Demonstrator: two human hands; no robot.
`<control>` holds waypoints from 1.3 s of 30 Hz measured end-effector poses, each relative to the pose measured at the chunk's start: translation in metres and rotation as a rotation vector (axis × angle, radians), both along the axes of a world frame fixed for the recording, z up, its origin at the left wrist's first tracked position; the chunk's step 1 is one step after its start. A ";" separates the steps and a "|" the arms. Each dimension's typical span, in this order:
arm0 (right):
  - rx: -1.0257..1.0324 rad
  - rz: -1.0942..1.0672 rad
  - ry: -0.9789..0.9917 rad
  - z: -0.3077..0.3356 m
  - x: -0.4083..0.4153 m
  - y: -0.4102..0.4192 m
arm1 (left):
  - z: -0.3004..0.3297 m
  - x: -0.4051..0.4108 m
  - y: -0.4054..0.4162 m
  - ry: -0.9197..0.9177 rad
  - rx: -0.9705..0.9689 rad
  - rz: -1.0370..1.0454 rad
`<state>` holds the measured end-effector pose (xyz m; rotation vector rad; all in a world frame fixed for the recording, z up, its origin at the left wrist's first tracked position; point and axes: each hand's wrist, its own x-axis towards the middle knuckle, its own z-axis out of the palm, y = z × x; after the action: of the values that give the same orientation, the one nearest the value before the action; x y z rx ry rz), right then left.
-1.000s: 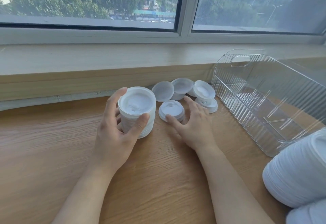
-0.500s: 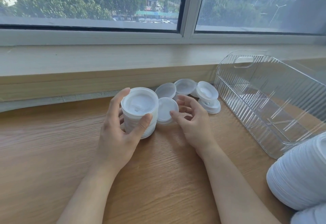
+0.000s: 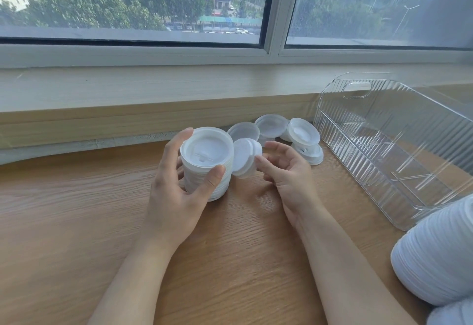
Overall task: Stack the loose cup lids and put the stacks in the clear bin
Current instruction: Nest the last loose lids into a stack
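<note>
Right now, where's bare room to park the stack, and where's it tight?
Free: bare table left of the left hand, and the clear bin, which looks empty. Crowded: loose lids by the sill behind the right hand; finished stacks fill the near right corner.

White lids on pale wood

The stack of lids [image 3: 207, 163] is white, and so is the single lid [image 3: 245, 158] tilted beside it. The loose lids [image 3: 281, 132] by the wall are a cloudy, half-clear white. The bin [image 3: 384, 145] is clear, its walls ribbed with fine upright lines. The table [image 3: 76, 222] is light brown wood with a wavy grain. The sill [image 3: 128, 89] is a paler beige.
</note>
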<state>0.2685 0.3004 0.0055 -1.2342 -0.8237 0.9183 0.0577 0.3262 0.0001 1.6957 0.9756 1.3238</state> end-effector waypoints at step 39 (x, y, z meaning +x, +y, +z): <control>0.352 -0.276 -0.623 0.025 -0.016 -0.011 | -0.001 -0.003 0.002 0.043 0.008 0.018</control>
<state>0.2524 0.2891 0.0307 -1.2881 -1.2054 0.1382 0.0552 0.3279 -0.0011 1.7316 1.0137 1.3091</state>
